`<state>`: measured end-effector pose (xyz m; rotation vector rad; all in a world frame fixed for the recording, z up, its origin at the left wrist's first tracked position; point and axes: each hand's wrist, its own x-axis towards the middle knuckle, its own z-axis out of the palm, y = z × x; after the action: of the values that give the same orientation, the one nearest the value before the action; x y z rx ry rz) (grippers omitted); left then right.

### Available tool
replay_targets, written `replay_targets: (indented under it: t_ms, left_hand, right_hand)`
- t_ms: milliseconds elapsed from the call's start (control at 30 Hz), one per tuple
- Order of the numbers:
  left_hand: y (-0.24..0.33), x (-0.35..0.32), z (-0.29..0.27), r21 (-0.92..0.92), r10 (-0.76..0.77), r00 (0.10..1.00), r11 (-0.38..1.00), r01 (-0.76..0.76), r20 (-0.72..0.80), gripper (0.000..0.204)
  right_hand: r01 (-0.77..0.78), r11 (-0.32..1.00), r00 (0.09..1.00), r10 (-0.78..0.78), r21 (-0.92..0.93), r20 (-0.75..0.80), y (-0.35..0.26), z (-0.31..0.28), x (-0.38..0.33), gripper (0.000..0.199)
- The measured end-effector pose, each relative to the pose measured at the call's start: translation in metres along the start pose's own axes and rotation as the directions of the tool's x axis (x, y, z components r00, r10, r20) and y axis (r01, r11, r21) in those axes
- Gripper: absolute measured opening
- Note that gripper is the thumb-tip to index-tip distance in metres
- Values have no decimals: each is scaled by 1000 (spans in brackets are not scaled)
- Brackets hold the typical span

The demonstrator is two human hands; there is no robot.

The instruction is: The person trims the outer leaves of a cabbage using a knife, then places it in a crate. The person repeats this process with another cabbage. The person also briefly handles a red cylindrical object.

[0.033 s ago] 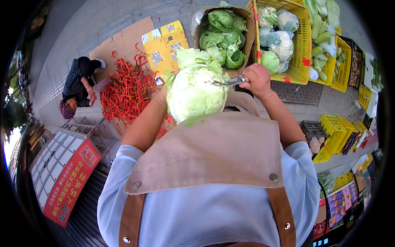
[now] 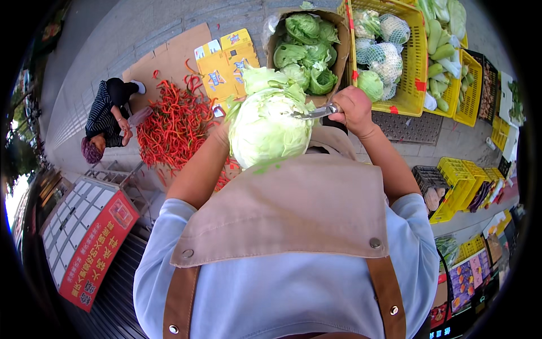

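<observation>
While we looked down through the head view, a pale green, round, leafy cabbage (image 2: 270, 135) sat in front of our chest, just above the beige cloth apron (image 2: 288, 220). Our left hand (image 2: 224, 131) bore against its left side; the leaves hid those fingers, so we could not tell how they were set. Our right hand (image 2: 355, 107) had its fingers wrapped around the handle of a small, silvery, curved-bladed knife (image 2: 313, 113), whose tip met the cabbage near its pale stem spot.

We judged the cabbage fairly heavy and firm at the core, its outer leaves crisp, easily torn and perhaps slippery where wet. A broad palm under its rounded side seemed the best hold, clear of the blade and the loose leaves. Being nearly round, it showed no clear long axis; its stem end faced upward toward us, while the knife's length ran leftward from our fist. Beyond lay an open brown cardboard box (image 2: 342, 42) of green lettuces (image 2: 305, 53) and, leftward, a heap of long red chili peppers (image 2: 175, 127).
</observation>
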<state>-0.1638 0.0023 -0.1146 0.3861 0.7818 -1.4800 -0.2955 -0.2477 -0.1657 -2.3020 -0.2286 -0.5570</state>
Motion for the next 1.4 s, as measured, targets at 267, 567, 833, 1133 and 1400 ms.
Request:
replay_targets:
  t_ms: [267,567,833,1133,1400]
  left_hand:
    - [8,2,-28,68,-22,1000,997,21,20,61]
    - [15,-10,-22,540,269,963,805,-245,35,68]
    - [3,-34,66,764,248,964,602,-231,96,102]
    - [4,-56,83,844,252,909,350,-406,333,108]
    - [4,-77,78,858,294,866,206,-470,404,104]
  right_hand:
    - [-102,995,994,102,-13,28,8,11,21,36]
    - [-682,135,638,590,719,494,-38,14,51,63]
    - [-705,175,623,616,688,482,-55,-13,128,29]
    - [-659,226,540,806,718,242,-21,15,97,22]
    - [-764,609,637,764,214,98,34,27,63,57]
